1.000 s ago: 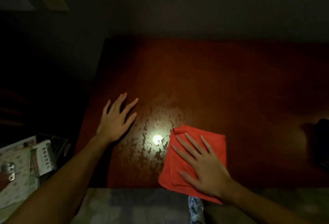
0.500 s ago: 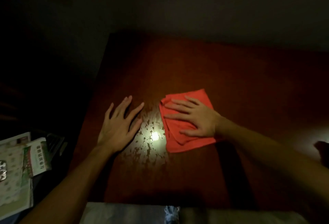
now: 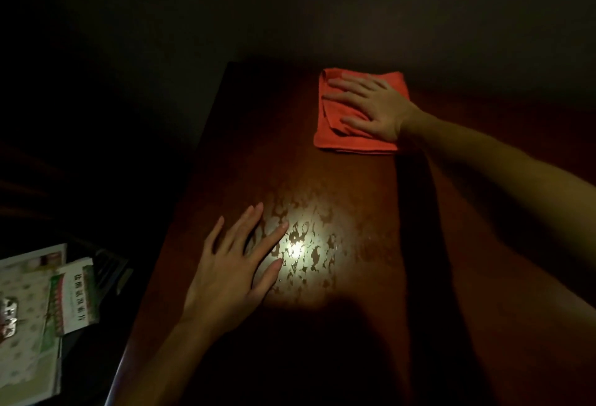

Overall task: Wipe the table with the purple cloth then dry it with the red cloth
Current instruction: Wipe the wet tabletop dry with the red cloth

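Observation:
The folded red cloth (image 3: 335, 128) lies flat at the far edge of the dark reddish-brown table (image 3: 322, 180). My right hand (image 3: 371, 105) presses down on the cloth with fingers spread, arm stretched out. My left hand (image 3: 235, 260) rests flat on the table near its left edge, fingers apart and holding nothing. Between the hands a bright glare shows a patch of wet streaks (image 3: 309, 244) on the wood. No purple cloth is in view.
The room is very dark. A stack of printed papers and a small box (image 3: 71, 296) lies low at the left, beside the table's left edge (image 3: 180, 221). A dark wall rises just behind the table's far edge.
My right hand has pushed the red cloth from the near edge across the wet patch to the far edge. My left hand has stayed flat in its place.

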